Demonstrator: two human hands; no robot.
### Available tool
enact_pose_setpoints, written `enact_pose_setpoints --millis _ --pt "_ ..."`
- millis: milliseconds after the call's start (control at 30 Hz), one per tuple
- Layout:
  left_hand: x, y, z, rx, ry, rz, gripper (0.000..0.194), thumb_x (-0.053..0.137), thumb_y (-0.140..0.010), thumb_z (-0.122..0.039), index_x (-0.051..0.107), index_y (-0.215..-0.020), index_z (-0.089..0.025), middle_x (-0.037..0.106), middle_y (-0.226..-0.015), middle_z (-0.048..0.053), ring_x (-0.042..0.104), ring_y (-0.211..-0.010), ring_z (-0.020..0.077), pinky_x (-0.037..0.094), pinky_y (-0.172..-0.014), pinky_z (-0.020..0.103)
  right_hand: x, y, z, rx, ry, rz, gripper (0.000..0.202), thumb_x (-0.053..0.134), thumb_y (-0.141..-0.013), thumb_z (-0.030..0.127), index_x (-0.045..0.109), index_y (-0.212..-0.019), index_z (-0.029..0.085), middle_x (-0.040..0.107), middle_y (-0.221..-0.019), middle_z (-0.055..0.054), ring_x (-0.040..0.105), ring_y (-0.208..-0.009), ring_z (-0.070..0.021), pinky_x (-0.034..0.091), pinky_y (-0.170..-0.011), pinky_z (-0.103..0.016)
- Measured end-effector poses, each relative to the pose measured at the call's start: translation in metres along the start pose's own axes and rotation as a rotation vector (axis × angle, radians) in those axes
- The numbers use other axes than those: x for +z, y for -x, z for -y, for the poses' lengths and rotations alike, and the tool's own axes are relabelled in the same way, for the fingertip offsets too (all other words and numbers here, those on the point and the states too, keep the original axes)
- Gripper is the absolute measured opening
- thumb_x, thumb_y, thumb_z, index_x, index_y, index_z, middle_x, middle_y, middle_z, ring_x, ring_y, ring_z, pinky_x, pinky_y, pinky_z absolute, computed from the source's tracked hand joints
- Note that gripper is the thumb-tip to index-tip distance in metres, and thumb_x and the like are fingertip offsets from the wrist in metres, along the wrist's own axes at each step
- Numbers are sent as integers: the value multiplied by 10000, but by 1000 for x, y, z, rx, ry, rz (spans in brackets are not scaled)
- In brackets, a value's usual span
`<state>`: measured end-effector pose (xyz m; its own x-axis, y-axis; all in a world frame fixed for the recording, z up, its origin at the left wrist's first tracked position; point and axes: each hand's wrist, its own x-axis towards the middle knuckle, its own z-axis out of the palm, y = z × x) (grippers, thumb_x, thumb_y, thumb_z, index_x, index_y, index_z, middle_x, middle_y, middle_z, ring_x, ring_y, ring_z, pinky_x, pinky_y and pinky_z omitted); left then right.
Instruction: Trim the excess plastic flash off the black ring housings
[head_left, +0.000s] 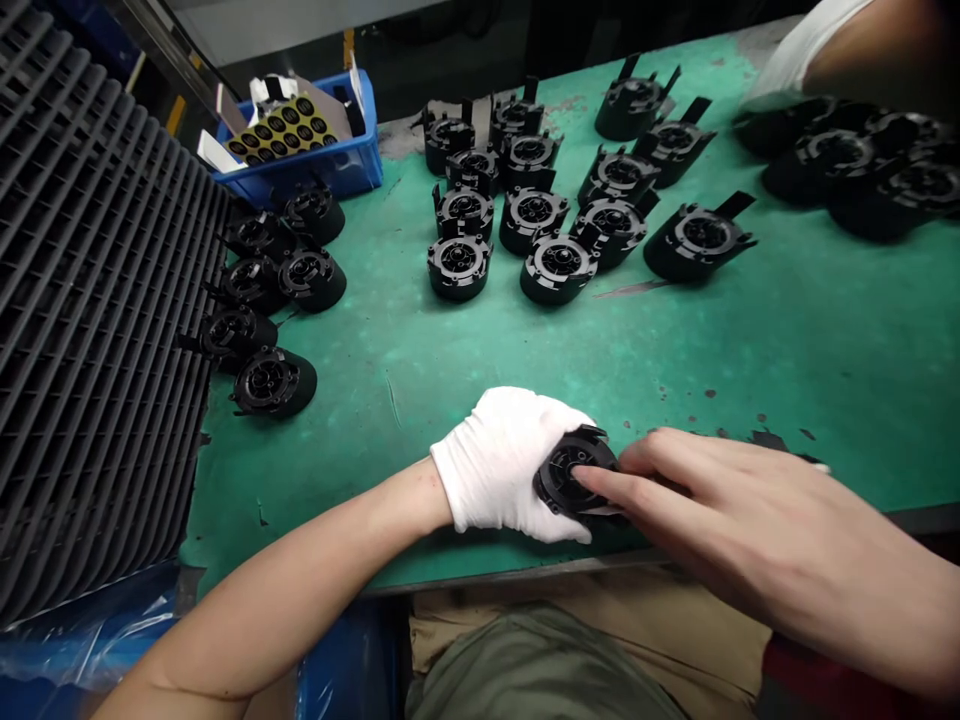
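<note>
My left hand (514, 462), in a white glove, is wrapped round a black round part (566, 480) just above the front edge of the green table (375, 380). The part's ribbed face points up toward me, with a short black tab at its far side. Bare, my right hand (697, 490) reaches in from the right. Its index fingertip touches the middle of the part's face, and its other fingers are bent beside the part's right side, partly hidden.
Several similar black parts (460, 262) stand in rows across the table. More of them (274, 382) are at the left, beside stacked dark grids (97, 300). A blue bin (307, 172) holds yellow sticker sheets. Another person's white-gloved arm (802, 50) is at the upper right.
</note>
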<state>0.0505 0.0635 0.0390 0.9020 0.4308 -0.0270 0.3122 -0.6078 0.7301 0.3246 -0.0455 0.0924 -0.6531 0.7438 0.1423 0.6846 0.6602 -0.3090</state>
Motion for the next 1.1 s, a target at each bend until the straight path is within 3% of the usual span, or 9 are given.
enact_pose_setpoints --millis 133,333,400,500,667,833,933,1100 --pt "-1 -1 -2 -20 -36 24 589 1039 -863 -763 811 -1100 -275 953 -1114 92 962 -1115 468 642 -895 494 -2 -16 -6 -85 -82 29 390 577 -1239 115 829 -1495 267 806 -1127 -49 717 -743 -160 439 -593 -321" --pt "-3 -2 -4 -9 -21 13 606 1068 -867 -729 830 -1172 -262 967 -1202 111 962 -1194 484 666 -946 509 13 -16 -17 -31 -89 3 183 569 -1317 230 734 -1245 264 774 -968 -4 720 -738 -164 455 -639 -328" --pt "-3 -2 -3 -5 -22 18 606 1076 -865 -719 836 -1178 -259 966 -1200 113 960 -1185 481 667 -943 506 18 -14 -21 -38 -33 -25 188 562 -1315 227 740 -1275 270 776 -987 -4 713 -763 -166 437 -650 -338" --pt "-4 -2 -4 -11 -45 24 598 1075 -869 -714 833 -1168 -256 963 -1189 111 960 -1156 470 657 -925 496 19 -16 -26 -146 5 -67 326 518 -1275 93 747 -1436 259 781 -1060 -15 707 -819 -158 399 -665 -335" --pt "-7 -2 -7 -12 -41 26 570 1068 -875 -685 824 -1157 -253 969 -1209 107 961 -1190 472 644 -931 488 16 -14 -29 -168 48 -59 335 483 -1264 54 757 -1275 247 700 -959 -6 608 -784 -180 353 -680 -364" --pt "-9 -2 -9 -18 -29 28 550 1073 -878 -660 841 -1161 -249 971 -1179 106 963 -1143 464 647 -907 488 23 -4 -36 -177 65 -48 451 492 -1259 51 798 -1491 287 834 -1217 -41 741 -940 -187 449 -745 -348" --pt "-9 -3 -10 -25 -34 31 543 1076 -881 -652 845 -1160 -248 968 -1169 103 962 -1134 463 650 -907 488 30 -2 -39 -149 28 -31 519 507 -1245 54 813 -1561 331 838 -1238 -24 763 -954 -174 458 -738 -339" --pt "-7 -2 -8 -21 -29 19 587 1076 -873 -679 847 -1192 -243 967 -1191 117 959 -1149 469 661 -928 499 33 -2 -36 -107 -47 -26 343 489 -1333 186 820 -1379 264 816 -1152 -30 752 -928 -171 504 -752 -339"
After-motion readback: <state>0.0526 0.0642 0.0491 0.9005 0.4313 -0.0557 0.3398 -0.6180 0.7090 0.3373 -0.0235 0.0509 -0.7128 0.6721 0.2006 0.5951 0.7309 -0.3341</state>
